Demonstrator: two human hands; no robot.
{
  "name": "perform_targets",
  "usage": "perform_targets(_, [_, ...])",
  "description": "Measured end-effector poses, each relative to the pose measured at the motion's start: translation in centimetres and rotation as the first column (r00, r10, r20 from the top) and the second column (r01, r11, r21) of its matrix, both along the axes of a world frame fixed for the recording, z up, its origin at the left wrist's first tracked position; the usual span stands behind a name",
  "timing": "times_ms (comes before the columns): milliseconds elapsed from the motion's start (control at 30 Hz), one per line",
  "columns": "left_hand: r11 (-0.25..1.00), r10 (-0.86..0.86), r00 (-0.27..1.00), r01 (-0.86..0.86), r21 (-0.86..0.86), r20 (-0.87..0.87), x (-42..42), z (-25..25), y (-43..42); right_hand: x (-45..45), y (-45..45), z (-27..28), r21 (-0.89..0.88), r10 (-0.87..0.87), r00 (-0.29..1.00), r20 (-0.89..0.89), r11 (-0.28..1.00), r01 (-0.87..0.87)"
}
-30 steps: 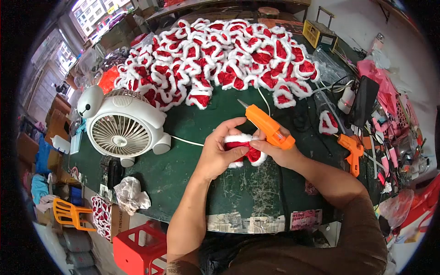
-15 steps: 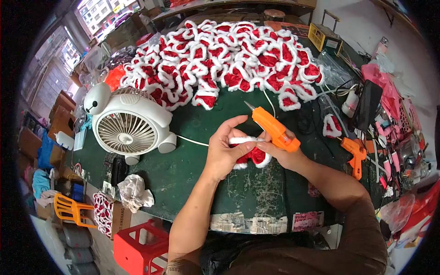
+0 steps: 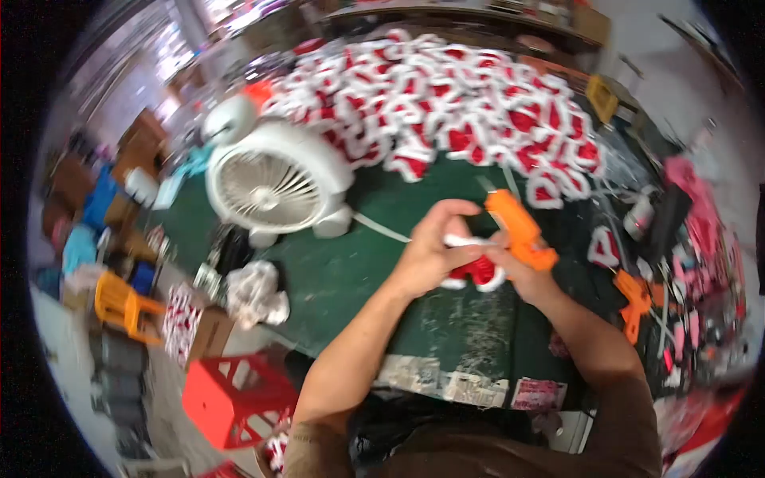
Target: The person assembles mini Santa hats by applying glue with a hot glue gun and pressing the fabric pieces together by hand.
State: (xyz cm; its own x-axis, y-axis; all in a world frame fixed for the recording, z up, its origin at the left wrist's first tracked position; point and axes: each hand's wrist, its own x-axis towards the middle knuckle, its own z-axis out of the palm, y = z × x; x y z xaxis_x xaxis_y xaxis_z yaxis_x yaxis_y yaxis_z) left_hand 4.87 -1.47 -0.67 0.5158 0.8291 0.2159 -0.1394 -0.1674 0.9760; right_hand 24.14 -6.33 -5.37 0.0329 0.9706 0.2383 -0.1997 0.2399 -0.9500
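Observation:
Between my two hands is a small red cloth piece with white fluffy trim (image 3: 484,272), held over the front part of the green table. My left hand (image 3: 430,253) pinches its left side between thumb and fingers. On the right side, my right hand (image 3: 522,275) grips the same piece with thumb and fingertips and also keeps hold of an orange glue gun (image 3: 519,227). The gun's nozzle points up and away to the left, apart from the cloth. My fingers cover part of the piece, and the view is blurred.
A large pile of similar red-and-white pieces (image 3: 446,103) covers the back of the table. A white fan (image 3: 275,187) stands left, its cable running towards my hands. Crumpled plastic (image 3: 256,295) lies in front of it. A second orange glue gun (image 3: 633,303) lies right. A red stool (image 3: 239,398) stands below left.
My view has swung, so the table and its contents sit farther right in the picture and look smeared. Both hands keep their hold on the fluffy piece, and the glue gun stays in my right.

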Motion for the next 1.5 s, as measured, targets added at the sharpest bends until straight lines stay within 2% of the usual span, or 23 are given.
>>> perform_targets(33, [0.990,0.032,0.999,-0.029,0.138,-0.018,0.2,-0.9,0.4,0.0,0.1,0.1,0.013,0.030,0.999,-0.044,0.999,-0.030])
perform_targets(100, [0.980,0.145,0.988,-0.138,0.142,-0.043,0.7,0.2,-0.1,0.4,0.3,0.0,0.038,-0.105,0.991,0.080,0.994,0.102])
perform_targets(267, [0.982,0.186,0.983,-0.186,0.015,0.013,-2.8,2.6,-3.9,1.3,0.9,0.0,0.049,-0.020,0.997,0.079,0.999,0.016])
perform_targets(400, [0.830,0.549,0.834,-0.537,0.148,-0.055,-13.8,3.6,-13.5,2.1,1.1,-0.1,0.016,-0.045,0.995,0.093,0.999,0.044])
perform_targets(467, [0.574,0.818,0.574,-0.815,0.080,-0.018,-19.8,1.8,-19.9,3.0,1.1,0.1,-0.058,-0.058,0.980,0.188,0.996,0.070])
perform_targets(500, [0.339,0.938,0.345,-0.921,0.193,0.000,-23.2,-0.8,-23.0,3.1,1.2,0.1,-0.011,-0.060,0.977,0.204,0.998,0.064])
perform_targets(567, [0.013,0.999,0.011,-0.998,0.056,-0.038,-29.6,-4.5,-29.8,3.5,1.8,-0.8,0.007,-0.041,0.988,0.146,0.999,0.041])
perform_targets(633, [-0.270,0.962,-0.268,-0.963,-0.014,-0.057,-34.8,-8.6,-37.9,5.3,2.3,-0.8,-0.173,0.011,0.995,0.097,0.985,0.006])
perform_targets(667, [-0.406,0.914,-0.405,-0.911,-0.070,-0.026,-35.9,-10.1,-41.1,5.1,2.2,-1.3,-0.016,0.020,0.988,0.155,1.000,-0.018])
perform_targets(733, [-0.538,0.792,-0.607,-0.645,-0.543,-0.065,-34.6,-9.5,-44.3,5.8,2.5,-1.1,-0.081,0.064,0.980,0.190,0.995,-0.049])
perform_targets(800, [-0.537,0.800,-0.598,-0.680,-0.500,-0.047,-37.7,-16.1,-51.4,6.2,2.5,-0.6,-0.068,0.135,0.971,0.195,0.990,-0.124])
perform_targets(833, [-0.741,0.659,-0.723,-0.577,-0.343,-0.207,-39.1,-20.3,-54.7,6.3,2.6,-0.6,-0.046,0.184,0.962,0.202,0.983,-0.179])
perform_targets(867, [-0.748,0.664,-0.684,-0.616,-0.248,-0.303,-40.1,-24.5,-58.5,6.4,2.6,-0.8,-0.050,0.191,0.961,0.200,0.982,-0.184])
perform_targets(933, [-0.781,0.619,-0.628,-0.431,-0.452,-0.471,-38.5,-25.2,-58.3,6.7,2.6,-1.0,-0.030,0.151,0.958,0.243,0.988,-0.148])
perform_targets(1000, [-0.793,0.609,-0.678,-0.539,-0.284,-0.411,-37.6,-26.2,-57.6,6.5,2.4,-0.9,-0.050,0.121,0.960,0.254,0.992,-0.112])
perform_targets(1033, [-0.837,0.440,-0.706,-0.546,0.031,-0.555,-37.2,-25.0,-56.3,6.1,2.2,-0.7,-0.060,0.085,0.961,0.263,0.996,-0.071])
perform_targets(1133, [-0.665,0.648,-0.666,-0.731,0.153,-0.369,-36.4,-21.3,-49.6,5.4,1.2,-0.2,-0.204,-0.024,0.958,0.287,0.975,0.086])
perform_targets(1167, [-0.530,0.743,-0.538,-0.836,0.141,-0.399,-34.5,-16.9,-44.8,4.0,0.4,0.4,-0.140,-0.061,0.955,0.290,0.985,0.105])
perform_targets(1200, [-0.412,0.881,-0.425,-0.905,0.103,-0.206,-34.0,-15.6,-41.4,2.2,0.0,0.9,-0.074,-0.101,0.951,0.294,0.989,0.128])
perform_targets(1233, [-0.376,0.905,-0.403,-0.907,0.187,-0.138,-32.0,-13.2,-37.1,1.8,0.0,1.0,-0.056,-0.083,0.957,0.277,0.993,0.102])
perform_targets(1333, [0.002,0.993,-0.044,-0.923,0.385,-0.112,-28.3,-8.9,-28.8,0.5,-0.1,1.8,-0.011,-0.104,0.962,0.253,0.994,0.110])
perform_targets(1433, [0.162,0.951,0.309,-0.413,0.896,-0.029,-21.6,-1.1,-18.6,0.3,0.1,1.7,-0.049,-0.095,0.978,0.187,0.993,0.106])
perform_targets(1500, [0.323,0.821,0.570,-0.442,0.837,-0.016,-17.0,0.8,-13.2,0.1,0.2,1.7,-0.057,-0.071,0.992,0.101,0.995,0.077])
